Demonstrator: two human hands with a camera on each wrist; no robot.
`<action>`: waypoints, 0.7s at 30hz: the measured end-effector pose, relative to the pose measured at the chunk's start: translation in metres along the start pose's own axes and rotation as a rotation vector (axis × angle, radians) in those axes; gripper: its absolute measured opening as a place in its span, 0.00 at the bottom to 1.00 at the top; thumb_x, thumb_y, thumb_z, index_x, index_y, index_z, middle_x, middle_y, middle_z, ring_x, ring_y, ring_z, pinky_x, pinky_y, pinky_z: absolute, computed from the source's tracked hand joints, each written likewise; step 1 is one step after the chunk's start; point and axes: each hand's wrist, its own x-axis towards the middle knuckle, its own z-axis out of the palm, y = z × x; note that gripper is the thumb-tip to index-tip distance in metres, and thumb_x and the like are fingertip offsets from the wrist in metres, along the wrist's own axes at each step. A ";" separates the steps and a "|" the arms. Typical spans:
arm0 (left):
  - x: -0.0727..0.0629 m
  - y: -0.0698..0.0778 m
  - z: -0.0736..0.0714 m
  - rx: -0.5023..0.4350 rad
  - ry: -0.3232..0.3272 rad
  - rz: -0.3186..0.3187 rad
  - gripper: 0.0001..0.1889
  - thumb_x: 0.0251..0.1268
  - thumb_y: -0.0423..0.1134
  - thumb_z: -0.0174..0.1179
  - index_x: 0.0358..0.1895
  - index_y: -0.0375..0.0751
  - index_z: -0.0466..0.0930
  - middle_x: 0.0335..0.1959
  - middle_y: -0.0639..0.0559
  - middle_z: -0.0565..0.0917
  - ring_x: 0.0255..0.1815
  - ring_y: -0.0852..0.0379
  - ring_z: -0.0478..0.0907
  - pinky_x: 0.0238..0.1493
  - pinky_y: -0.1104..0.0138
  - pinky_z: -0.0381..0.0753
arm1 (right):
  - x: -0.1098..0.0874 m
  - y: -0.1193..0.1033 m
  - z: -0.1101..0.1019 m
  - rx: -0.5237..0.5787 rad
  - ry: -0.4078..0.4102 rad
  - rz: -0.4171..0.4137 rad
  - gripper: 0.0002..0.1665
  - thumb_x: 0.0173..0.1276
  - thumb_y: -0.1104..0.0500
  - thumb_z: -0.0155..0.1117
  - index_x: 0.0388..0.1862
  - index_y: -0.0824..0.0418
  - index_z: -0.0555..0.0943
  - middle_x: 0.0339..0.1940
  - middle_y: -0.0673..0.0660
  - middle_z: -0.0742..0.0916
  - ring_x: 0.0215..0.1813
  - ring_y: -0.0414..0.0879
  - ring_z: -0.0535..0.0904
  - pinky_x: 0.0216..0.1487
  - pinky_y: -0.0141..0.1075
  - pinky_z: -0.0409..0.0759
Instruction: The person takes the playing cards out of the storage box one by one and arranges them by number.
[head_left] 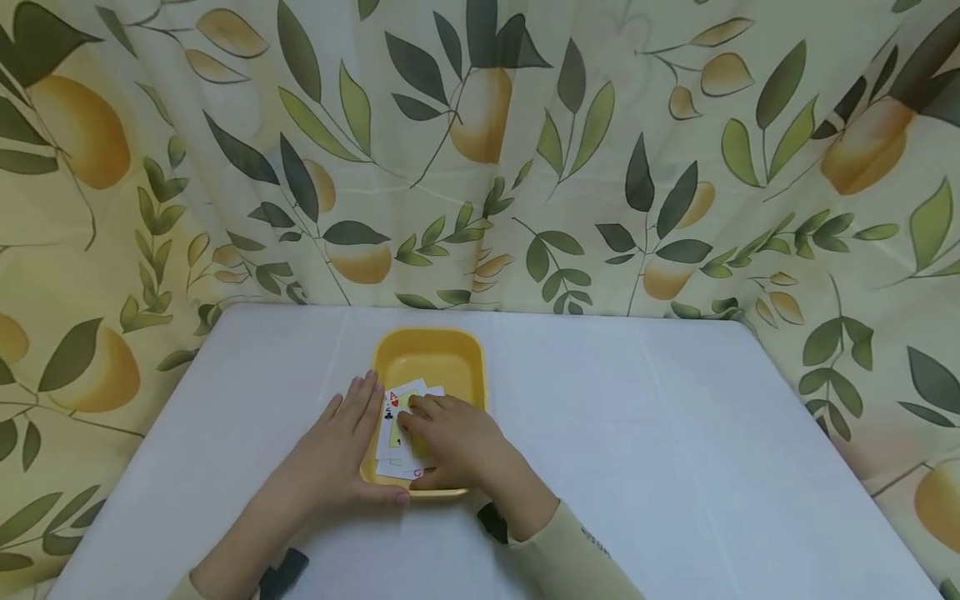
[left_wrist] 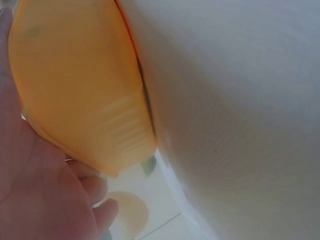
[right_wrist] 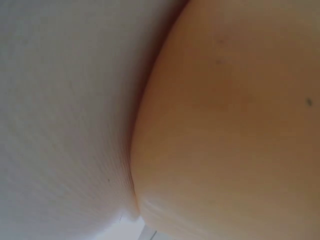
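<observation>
Near the middle of the table stands a yellow tray (head_left: 431,342) with several playing cards (head_left: 395,429) lying overlapped in it. Along the tray's left side lies my left hand (head_left: 341,450), its fingers straight against the rim and its thumb by the near edge. The left wrist view shows this hand (left_wrist: 45,185) beside the tray's outer wall (left_wrist: 75,75). Inside the tray my right hand (head_left: 457,437) grips the cards, bent fingers over their faces and thumb at their near edge. It hides part of the cards. Only the tray's outer wall (right_wrist: 225,125) shows in the right wrist view.
A white cloth (head_left: 637,450) covers the table, whose far edge runs close to a curtain (head_left: 525,192) printed with leaves and fruit. Dark wrist devices (head_left: 285,572) show under both forearms.
</observation>
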 end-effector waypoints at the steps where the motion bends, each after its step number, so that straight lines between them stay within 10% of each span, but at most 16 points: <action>1: 0.000 0.001 -0.001 -0.001 0.002 0.000 0.73 0.40 0.89 0.50 0.79 0.31 0.47 0.82 0.38 0.43 0.82 0.40 0.44 0.78 0.46 0.53 | 0.000 0.000 -0.001 0.000 -0.014 0.004 0.49 0.54 0.27 0.69 0.71 0.48 0.73 0.73 0.51 0.74 0.75 0.48 0.67 0.77 0.41 0.61; 21: -0.001 0.005 -0.001 -0.033 -0.019 -0.025 0.74 0.38 0.90 0.47 0.80 0.33 0.46 0.83 0.40 0.42 0.82 0.41 0.43 0.78 0.46 0.52 | -0.003 0.002 0.002 0.079 0.054 0.044 0.47 0.46 0.32 0.78 0.66 0.44 0.76 0.50 0.44 0.77 0.48 0.40 0.70 0.45 0.31 0.75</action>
